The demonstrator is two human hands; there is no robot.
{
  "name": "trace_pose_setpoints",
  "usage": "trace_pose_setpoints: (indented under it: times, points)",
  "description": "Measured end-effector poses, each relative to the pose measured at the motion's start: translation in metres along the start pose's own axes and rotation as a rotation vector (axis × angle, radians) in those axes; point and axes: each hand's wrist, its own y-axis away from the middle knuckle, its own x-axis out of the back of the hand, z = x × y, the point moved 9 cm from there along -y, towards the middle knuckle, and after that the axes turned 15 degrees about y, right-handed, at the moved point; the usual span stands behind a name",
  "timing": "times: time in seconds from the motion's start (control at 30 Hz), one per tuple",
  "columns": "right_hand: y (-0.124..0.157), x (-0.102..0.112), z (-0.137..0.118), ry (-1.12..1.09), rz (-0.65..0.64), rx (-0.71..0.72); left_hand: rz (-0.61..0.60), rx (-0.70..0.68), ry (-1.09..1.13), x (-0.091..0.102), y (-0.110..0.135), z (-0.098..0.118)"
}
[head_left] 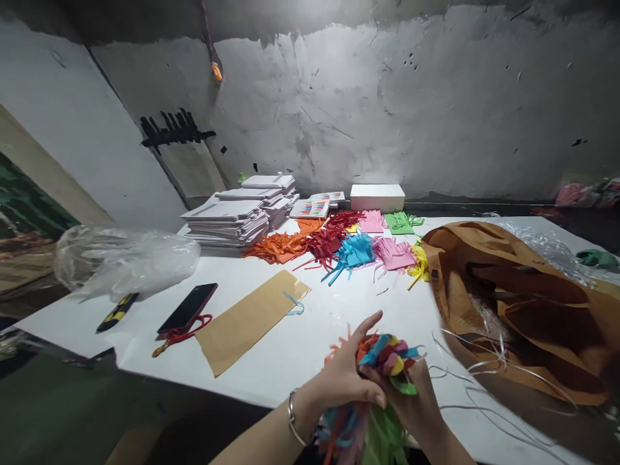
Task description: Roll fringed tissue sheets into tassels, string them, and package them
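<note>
Low in front of me, a bundle of multicoloured strips (392,355) is gripped between my two hands. Blue, red, pink, yellow, orange and green ends stick out on top, and a longer green and blue fringe hangs below. My left hand (346,374), with a silver bangle at its wrist, curves around the near left side, thumb across the front and one finger pointing up. Closed about the right side of the bundle is my right hand (414,400); its fingers are partly hidden. Fringed bunches lie beyond in orange (281,247), blue (356,250) and pink (393,253).
Stacks of white paper packets (225,226) and a white box (378,197) stand at the back. Leftward lie a brown paper sheet (252,323), a phone (188,309), a cutter (116,313) and a plastic bag (128,258). A brown bag (455,258) with loose white strings fills the right.
</note>
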Motion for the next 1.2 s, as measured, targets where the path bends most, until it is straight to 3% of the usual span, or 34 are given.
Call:
trace_pose_setpoints:
  times: [0.1,0.23,0.3,0.4,0.53,0.67,0.73,0.8,0.87,0.93,1.0,1.1,1.13,1.2]
  points:
    - [0.006,0.008,0.004,0.126,0.16,-0.015,0.129,-0.079,0.261,-0.004,-0.001,-0.031]
    - [0.005,0.018,0.003,0.202,0.269,-0.057,0.102,-0.098,0.402,-0.017,0.002,-0.046]
    - [0.0,0.016,0.001,0.162,0.208,-0.05,0.081,-0.099,0.386,-0.02,0.004,-0.044]
    - [-0.008,0.004,0.005,-0.002,0.018,-0.084,0.111,-0.057,0.254,-0.014,0.006,-0.039]
    - [-0.009,0.001,0.025,-0.185,-0.138,-0.136,0.238,0.063,0.072,0.012,0.017,-0.03]
    - [0.02,0.001,0.069,-0.525,-0.278,-0.26,0.42,0.03,-0.044,0.063,0.038,0.001]
    - [0.039,0.006,0.086,-0.35,-0.241,-0.266,0.479,0.002,-0.134,0.085,0.045,0.019]
    - [0.049,0.014,0.075,0.002,-0.166,-0.124,0.507,-0.016,-0.265,0.096,0.045,0.034]
    - [0.05,0.016,0.032,0.295,-0.123,0.168,0.503,-0.031,-0.449,0.09,0.038,0.044]
    - [0.042,0.016,-0.016,0.442,-0.151,0.458,0.433,-0.023,-0.635,0.068,0.027,0.045]
    - [0.017,0.023,-0.033,0.45,-0.245,0.47,0.275,0.016,-0.744,0.036,0.018,0.039]
    - [-0.014,0.033,-0.02,0.301,-0.346,0.285,-0.096,0.063,-0.762,-0.011,0.021,0.037]
    - [-0.016,0.032,-0.015,0.297,-0.359,0.261,-0.142,0.044,-0.743,-0.016,0.024,0.044]
    - [-0.01,0.026,-0.011,0.305,-0.398,0.265,0.0,-0.013,-0.742,-0.003,0.026,0.065]
